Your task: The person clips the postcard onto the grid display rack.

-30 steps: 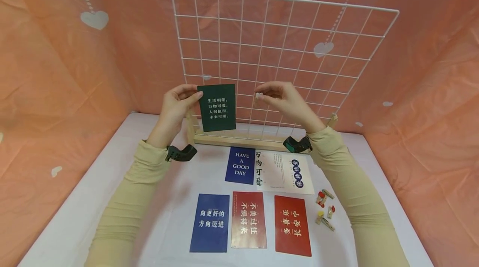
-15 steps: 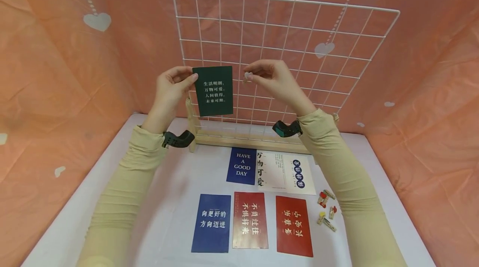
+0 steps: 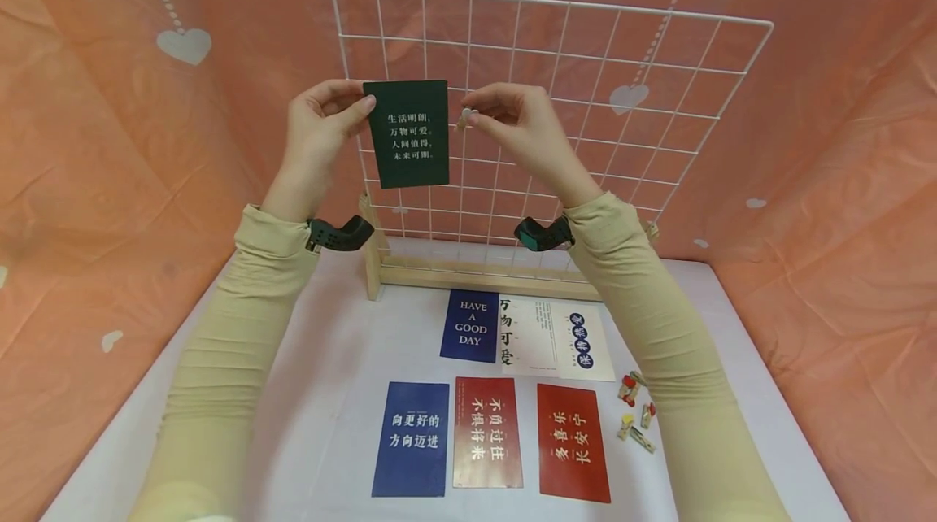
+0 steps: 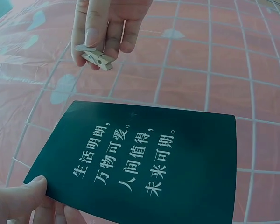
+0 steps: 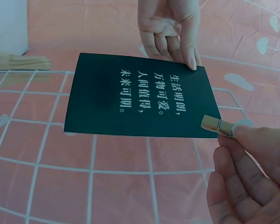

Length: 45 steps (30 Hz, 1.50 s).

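A dark green card (image 3: 407,134) with white characters is held up in front of the white wire grid (image 3: 542,50). My left hand (image 3: 315,128) pinches it by its upper left corner, thumb on the front. Just right of the card, my right hand (image 3: 523,132) pinches a small wooden clothespin (image 3: 464,119) with a pale ornament between thumb and fingers. In the left wrist view the clothespin (image 4: 98,59) is apart from the card (image 4: 144,163). From the right wrist, the clothespin (image 5: 218,125) overlaps the card's corner in view; whether they touch cannot be told there.
The grid stands in a wooden base (image 3: 483,278). On the white table lie a blue English card (image 3: 470,327), white cards (image 3: 556,339), another blue card (image 3: 411,439), two red cards (image 3: 488,432) and several clothespins (image 3: 635,412) by the right sleeve.
Both hands have risen along the grid, carrying the green card and the clothespin upward and slightly left. The clothespin has come closer to the card's right edge.
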{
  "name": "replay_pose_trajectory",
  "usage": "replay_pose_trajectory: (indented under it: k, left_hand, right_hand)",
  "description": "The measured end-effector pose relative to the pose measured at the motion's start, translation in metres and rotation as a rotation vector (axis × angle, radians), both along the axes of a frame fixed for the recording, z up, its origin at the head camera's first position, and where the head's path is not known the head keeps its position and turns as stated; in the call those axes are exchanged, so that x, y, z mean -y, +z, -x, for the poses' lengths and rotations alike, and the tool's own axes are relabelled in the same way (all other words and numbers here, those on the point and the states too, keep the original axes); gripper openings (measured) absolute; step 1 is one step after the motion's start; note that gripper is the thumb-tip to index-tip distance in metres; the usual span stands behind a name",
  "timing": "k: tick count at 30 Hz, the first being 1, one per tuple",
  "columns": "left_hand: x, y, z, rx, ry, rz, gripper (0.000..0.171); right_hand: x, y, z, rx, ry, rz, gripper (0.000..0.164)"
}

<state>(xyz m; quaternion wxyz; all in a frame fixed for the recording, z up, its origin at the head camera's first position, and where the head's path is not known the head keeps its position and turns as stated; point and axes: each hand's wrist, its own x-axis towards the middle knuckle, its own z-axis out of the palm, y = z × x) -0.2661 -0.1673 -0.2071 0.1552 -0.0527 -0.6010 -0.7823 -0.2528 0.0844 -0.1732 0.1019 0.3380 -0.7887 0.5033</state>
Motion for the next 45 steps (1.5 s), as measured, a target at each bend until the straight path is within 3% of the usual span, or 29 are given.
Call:
replay_pose_trajectory:
  k: [16, 26, 33, 40, 45]
  left_hand:
    - [0.001, 0.023, 0.013, -0.024, 0.015, -0.017, 0.017]
    - [0.0, 0.024, 0.021, -0.033, 0.002, -0.027, 0.018]
    - [-0.002, 0.029, 0.029, -0.035, 0.006, -0.017, 0.018]
    - [-0.003, 0.034, 0.032, -0.026, 0.038, -0.028, 0.016]
    - [-0.001, 0.032, 0.034, -0.022, 0.046, -0.059, 0.015]
  right_hand:
    - [0.017, 0.027, 0.018, -0.044, -0.031, 0.089, 0.02]
    - [0.025, 0.037, 0.022, -0.105, -0.048, 0.11, 0.021]
    - [0.038, 0.046, 0.021, -0.193, -0.135, 0.08, 0.021]
    - [0.049, 0.04, 0.051, -0.222, -0.169, 0.136, 0.019]
    - [0.056, 0.038, 0.066, -0.246, -0.228, 0.106, 0.02]
